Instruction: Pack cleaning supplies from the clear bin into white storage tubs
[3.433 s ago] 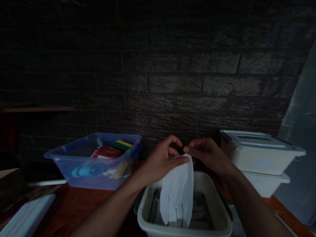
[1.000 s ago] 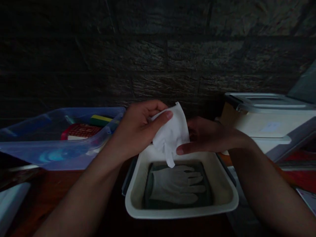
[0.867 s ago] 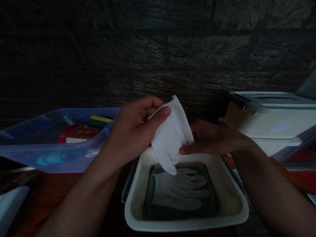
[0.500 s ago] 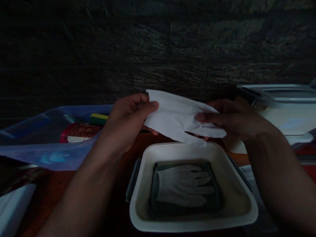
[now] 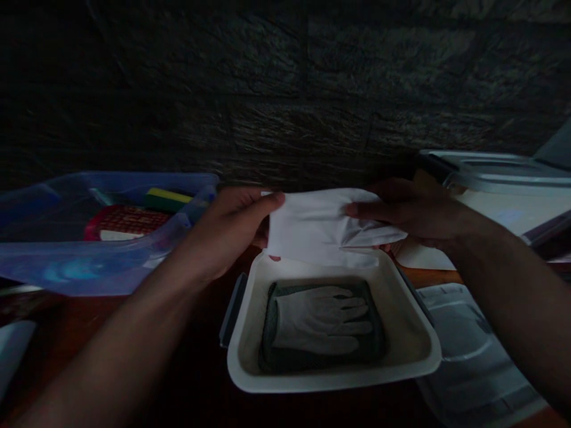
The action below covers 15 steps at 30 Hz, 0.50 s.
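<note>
White gloves [image 5: 307, 223]: two, one held.

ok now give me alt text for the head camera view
A person's left hand and right hand hold a white glove spread sideways near the far rim of an open pale bin. Inside the bin, a second glove lies flat on something dark green. A blue-tinted box stands at left; a clear lid lies at right.

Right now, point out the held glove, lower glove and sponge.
Held glove [image 5: 310, 224], head view: main body, between cuff and fingers.
Lower glove [image 5: 307, 319], head view: main body, short of its fingers.
Sponge [image 5: 163, 204], head view: green layer, below the yellow.
</note>
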Motion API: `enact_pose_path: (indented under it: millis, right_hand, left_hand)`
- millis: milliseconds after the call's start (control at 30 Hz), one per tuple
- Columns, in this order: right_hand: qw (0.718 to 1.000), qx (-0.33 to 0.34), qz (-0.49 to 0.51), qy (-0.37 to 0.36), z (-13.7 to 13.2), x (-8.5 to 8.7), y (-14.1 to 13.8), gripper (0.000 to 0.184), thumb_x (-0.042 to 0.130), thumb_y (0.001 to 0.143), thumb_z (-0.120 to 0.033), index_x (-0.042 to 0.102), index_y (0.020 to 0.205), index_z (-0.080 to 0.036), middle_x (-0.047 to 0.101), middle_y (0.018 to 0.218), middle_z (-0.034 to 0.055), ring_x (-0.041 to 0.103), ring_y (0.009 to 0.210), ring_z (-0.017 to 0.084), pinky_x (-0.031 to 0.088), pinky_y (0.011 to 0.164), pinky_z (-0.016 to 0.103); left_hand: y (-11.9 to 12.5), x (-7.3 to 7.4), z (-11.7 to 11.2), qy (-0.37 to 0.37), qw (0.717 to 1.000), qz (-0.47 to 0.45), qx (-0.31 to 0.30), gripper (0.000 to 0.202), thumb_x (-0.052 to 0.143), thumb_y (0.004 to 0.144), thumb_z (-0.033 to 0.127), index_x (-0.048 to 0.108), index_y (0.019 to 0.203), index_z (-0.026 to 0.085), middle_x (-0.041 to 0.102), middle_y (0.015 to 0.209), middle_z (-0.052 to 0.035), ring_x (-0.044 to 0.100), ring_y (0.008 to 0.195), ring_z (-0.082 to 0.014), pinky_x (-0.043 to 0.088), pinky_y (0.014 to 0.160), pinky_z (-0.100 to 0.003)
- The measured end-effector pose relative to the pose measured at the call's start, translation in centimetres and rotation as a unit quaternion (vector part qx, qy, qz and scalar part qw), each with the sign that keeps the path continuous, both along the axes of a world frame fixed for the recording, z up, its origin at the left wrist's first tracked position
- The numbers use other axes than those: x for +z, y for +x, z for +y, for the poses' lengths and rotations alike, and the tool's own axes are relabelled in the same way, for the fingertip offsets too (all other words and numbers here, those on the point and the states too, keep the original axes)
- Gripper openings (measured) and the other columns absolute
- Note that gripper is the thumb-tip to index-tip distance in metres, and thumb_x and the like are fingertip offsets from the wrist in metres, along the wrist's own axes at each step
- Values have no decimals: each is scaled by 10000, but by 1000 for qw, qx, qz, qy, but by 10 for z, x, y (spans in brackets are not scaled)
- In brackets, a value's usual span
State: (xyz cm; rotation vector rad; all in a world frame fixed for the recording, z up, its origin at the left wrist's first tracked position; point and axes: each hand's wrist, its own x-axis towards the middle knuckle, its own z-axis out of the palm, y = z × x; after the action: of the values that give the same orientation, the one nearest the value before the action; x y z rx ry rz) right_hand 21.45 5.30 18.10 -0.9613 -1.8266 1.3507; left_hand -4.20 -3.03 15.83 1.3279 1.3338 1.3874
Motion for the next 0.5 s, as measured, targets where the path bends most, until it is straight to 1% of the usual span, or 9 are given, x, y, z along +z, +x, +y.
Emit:
enact_pose_path:
  millis: [67,100,167,233,333,400,433,500]
  right_hand:
    - [995,73,-48,-42,-5,-7,7,288,834,777,-378,818,990,-185,790,912,69,699,685,177,547,550,245]
    - [992,98,-67,-51,-8,-10,10,296,817,798,-399,814,1016,-199,788,922,62,692,684,166,536,543,235]
    - [987,126,-90,-51,-13,-16,14,312,798,816,-430,803,1037,-210,780,915,53,673,658,151,515,517,226]
    - [980,149,-110,-70,-18,-20,15,320,787,819,-443,799,1033,-206,773,879,50,657,612,149,508,488,236]
    - [971,164,-132,-108,-24,-24,13,308,774,820,-435,807,988,-180,754,766,55,638,540,160,500,443,254]
    - [969,173,-135,-110,-29,-25,11,315,760,832,-376,798,1092,-203,771,812,52,658,573,163,513,466,247]
    - [968,182,-133,-107,-31,-25,10,371,753,834,-336,770,1191,-238,784,868,43,672,604,162,520,486,240]
    - [965,199,-130,-108,-35,-26,7,549,735,831,-265,665,1374,-313,795,954,21,689,642,158,521,499,224]
  left_hand:
    - [-2,-7,-7,-40,997,32,-62,304,686,885,441,749,886,143,722,748,-66,681,608,-177,546,526,-245]
    - [-3,-9,-11,-51,994,49,-88,298,679,887,432,753,879,144,715,715,-63,668,576,-167,525,500,-227]
    - [-2,-12,-18,-64,987,79,-123,269,681,878,405,761,910,150,692,644,-44,635,500,-147,477,445,-200]
    - [1,-12,-24,-68,983,111,-133,262,704,851,380,755,988,162,674,611,-22,628,453,-147,450,412,-193]
    - [7,-13,-31,-72,976,160,-127,300,702,840,355,710,1090,190,656,603,6,653,434,-173,455,395,-204]
    - [12,-15,-34,-75,970,187,-139,298,681,858,343,677,1121,204,649,604,20,665,432,-180,437,376,-198]
    - [14,-17,-36,-75,966,198,-149,294,670,869,334,664,1134,207,647,601,26,666,428,-179,421,366,-191]
    - [18,-19,-38,-68,959,220,-164,289,659,878,309,653,1148,206,634,577,38,648,403,-167,386,344,-179]
